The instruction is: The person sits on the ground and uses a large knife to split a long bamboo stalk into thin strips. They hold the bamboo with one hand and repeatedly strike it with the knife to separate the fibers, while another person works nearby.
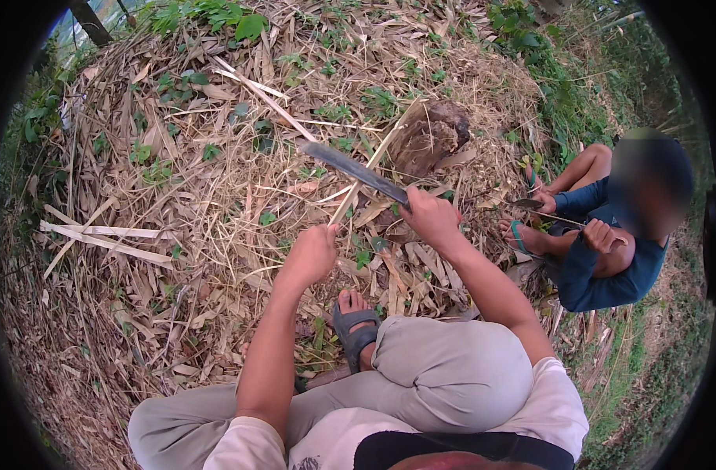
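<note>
My right hand (432,218) is closed round the handle of a machete (346,165), whose long dark blade points up and to the left. In my left hand (310,252) is the near end of a pale, flat bamboo strip (388,144). The strip slants away to the upper right, and its far end lies against a weathered log stump (430,139). Blade and strip cross between my hands; whether the edge bites into the strip is too small to tell. My fingers hide the machete's handle.
Several split strips (107,239) lie crossed on leaf litter at the left, and a longer strip (264,98) lies beyond the blade. A co-worker (628,227) sits close on the right, holding a knife (526,204) and a thin strip. My sandalled foot (356,325) is below my hands.
</note>
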Demonstrator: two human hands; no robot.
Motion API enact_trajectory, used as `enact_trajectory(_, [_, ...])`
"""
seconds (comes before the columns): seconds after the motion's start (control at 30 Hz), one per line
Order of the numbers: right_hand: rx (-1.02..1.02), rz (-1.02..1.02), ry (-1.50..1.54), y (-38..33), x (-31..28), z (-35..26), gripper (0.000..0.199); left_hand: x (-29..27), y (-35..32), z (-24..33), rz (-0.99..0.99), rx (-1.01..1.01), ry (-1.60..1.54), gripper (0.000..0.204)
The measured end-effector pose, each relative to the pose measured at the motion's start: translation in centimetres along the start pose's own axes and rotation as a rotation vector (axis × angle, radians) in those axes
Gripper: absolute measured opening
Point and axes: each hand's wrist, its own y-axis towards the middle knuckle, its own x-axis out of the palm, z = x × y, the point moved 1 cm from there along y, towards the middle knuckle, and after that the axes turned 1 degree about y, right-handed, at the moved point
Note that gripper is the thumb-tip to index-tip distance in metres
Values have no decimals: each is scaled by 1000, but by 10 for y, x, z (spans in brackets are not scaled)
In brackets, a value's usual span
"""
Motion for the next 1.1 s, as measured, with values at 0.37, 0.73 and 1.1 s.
enact_trajectory(0.37, [28,144,270,-19,-13,-42,30,-38,-14,-1,-78,60,-52,53])
enact_trajectory(0.73, [-23,156,359,-26,-17,-73,33,-101,-49,-8,-218,-77,-31,51])
enact_trajectory(1.1, [-51,100,437,-25,-22,-95,36,-116,-73,6,-141,-122,91,54])
